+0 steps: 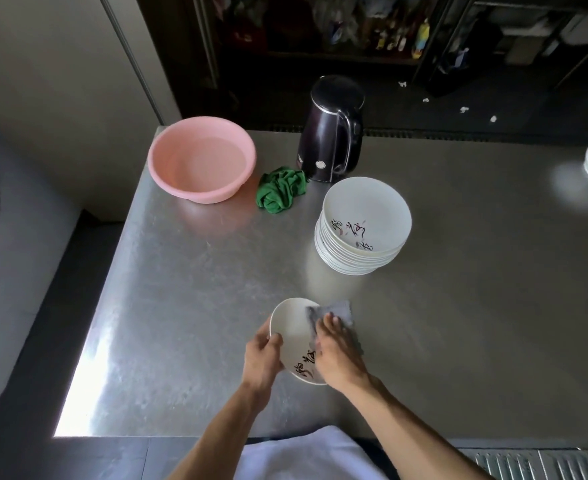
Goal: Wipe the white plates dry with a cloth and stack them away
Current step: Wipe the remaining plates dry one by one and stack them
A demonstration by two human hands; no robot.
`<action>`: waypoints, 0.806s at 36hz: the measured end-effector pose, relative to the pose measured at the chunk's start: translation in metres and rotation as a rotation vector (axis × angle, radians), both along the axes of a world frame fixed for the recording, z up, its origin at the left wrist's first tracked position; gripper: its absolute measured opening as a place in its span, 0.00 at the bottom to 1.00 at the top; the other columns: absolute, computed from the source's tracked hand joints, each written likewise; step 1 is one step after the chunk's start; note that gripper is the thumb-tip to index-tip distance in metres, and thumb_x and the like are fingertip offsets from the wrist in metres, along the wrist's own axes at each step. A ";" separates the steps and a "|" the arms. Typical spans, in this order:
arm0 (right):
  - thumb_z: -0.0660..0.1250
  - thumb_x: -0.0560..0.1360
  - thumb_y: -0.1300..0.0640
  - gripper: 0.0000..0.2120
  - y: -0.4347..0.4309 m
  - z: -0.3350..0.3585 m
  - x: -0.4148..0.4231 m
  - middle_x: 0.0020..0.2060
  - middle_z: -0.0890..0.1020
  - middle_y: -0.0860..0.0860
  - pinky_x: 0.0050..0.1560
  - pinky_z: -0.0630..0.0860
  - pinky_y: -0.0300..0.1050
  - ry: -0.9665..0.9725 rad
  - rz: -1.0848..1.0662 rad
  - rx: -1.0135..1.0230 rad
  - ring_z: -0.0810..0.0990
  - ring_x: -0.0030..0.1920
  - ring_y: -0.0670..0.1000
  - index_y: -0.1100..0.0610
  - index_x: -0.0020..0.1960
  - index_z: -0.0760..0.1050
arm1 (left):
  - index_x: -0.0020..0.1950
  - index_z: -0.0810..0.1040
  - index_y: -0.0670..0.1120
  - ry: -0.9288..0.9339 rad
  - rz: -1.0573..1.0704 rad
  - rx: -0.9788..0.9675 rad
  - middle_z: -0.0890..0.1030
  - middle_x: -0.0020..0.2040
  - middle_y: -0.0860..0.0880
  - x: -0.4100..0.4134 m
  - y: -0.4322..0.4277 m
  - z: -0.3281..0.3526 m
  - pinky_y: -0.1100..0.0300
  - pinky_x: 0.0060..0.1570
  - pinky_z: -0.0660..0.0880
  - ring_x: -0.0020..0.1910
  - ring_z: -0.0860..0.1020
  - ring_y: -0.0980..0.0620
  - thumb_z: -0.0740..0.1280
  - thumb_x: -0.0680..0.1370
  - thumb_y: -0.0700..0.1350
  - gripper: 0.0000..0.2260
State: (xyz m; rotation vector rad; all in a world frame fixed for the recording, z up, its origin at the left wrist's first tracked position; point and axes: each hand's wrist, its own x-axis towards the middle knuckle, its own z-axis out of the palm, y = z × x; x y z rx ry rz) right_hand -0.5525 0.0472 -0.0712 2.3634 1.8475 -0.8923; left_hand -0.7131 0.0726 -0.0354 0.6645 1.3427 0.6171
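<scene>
The left hand (263,355) grips a white plate (294,336); the right hand (334,355) presses a grey cloth (334,311) on it with flat fingers.

near plate (294,336): black brush characters on the inner face by the near rim; strokes visible, not readable.
top plate of the stack (372,206): black brush characters with small reddish marks on the inner face; not readable.
kettle (327,140): small round white badge low on the body, with a faint pale mark beside it; both too small to read.
legible text: none.
</scene>
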 end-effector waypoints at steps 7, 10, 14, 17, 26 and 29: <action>0.53 0.84 0.56 0.25 0.000 -0.001 -0.006 0.81 0.53 0.51 0.79 0.50 0.48 0.181 0.144 0.116 0.51 0.80 0.50 0.55 0.81 0.55 | 0.66 0.82 0.52 -0.043 -0.020 0.042 0.87 0.54 0.44 0.001 -0.004 0.002 0.42 0.51 0.84 0.53 0.85 0.46 0.57 0.82 0.36 0.21; 0.54 0.83 0.55 0.27 -0.003 -0.005 0.010 0.81 0.51 0.54 0.79 0.48 0.50 0.014 0.112 -0.014 0.49 0.81 0.53 0.56 0.81 0.52 | 0.65 0.83 0.54 -0.026 0.118 0.028 0.86 0.50 0.46 -0.008 -0.001 0.003 0.50 0.42 0.84 0.47 0.84 0.50 0.60 0.81 0.40 0.19; 0.52 0.83 0.54 0.23 -0.008 0.000 0.003 0.80 0.55 0.56 0.79 0.51 0.52 0.047 0.127 -0.005 0.55 0.79 0.56 0.57 0.78 0.59 | 0.66 0.82 0.55 -0.014 0.237 0.056 0.85 0.49 0.48 -0.014 0.011 0.005 0.49 0.42 0.82 0.48 0.81 0.46 0.60 0.72 0.47 0.24; 0.50 0.85 0.52 0.24 -0.012 0.006 -0.013 0.80 0.56 0.57 0.79 0.46 0.49 0.157 0.200 0.035 0.53 0.80 0.55 0.58 0.79 0.58 | 0.66 0.82 0.56 -0.013 0.248 0.095 0.86 0.50 0.51 -0.010 0.018 0.008 0.48 0.45 0.82 0.50 0.80 0.48 0.60 0.72 0.48 0.24; 0.59 0.83 0.60 0.26 -0.009 0.028 -0.034 0.79 0.59 0.54 0.79 0.44 0.42 0.249 0.239 0.317 0.54 0.80 0.50 0.60 0.79 0.57 | 0.67 0.79 0.59 -0.015 0.231 0.152 0.86 0.54 0.49 0.009 0.021 0.013 0.47 0.50 0.84 0.54 0.85 0.49 0.60 0.82 0.36 0.22; 0.63 0.79 0.66 0.27 -0.002 0.035 -0.030 0.75 0.68 0.53 0.78 0.57 0.48 0.219 0.177 0.380 0.64 0.77 0.52 0.58 0.77 0.64 | 0.70 0.76 0.58 -0.096 0.195 0.167 0.87 0.52 0.45 0.014 0.019 0.012 0.53 0.43 0.83 0.49 0.86 0.49 0.61 0.83 0.36 0.21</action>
